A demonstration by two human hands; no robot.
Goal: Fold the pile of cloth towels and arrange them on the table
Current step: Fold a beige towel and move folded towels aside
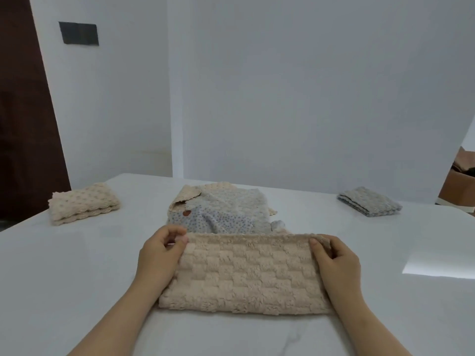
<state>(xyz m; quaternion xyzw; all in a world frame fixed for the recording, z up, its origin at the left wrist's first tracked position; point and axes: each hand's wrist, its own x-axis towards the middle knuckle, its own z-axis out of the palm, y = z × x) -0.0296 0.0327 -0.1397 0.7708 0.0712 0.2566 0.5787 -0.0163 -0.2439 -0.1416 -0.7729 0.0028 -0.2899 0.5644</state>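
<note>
A beige checkered fluffy towel [246,273] lies folded into a wide strip on the white table [77,265], close to me. My left hand [160,253] pinches its far left corner. My right hand [334,260] pinches its far right corner. Behind the towel sits a loose pile of unfolded towels [218,211], grey dotted and beige. A folded beige dotted towel [83,202] rests at the far left of the table. A folded grey towel [368,201] rests at the far right.
White walls stand right behind the table's far edge. A dark wooden door [23,111] is at the left. A cardboard box [460,181] sits beyond the table's right corner.
</note>
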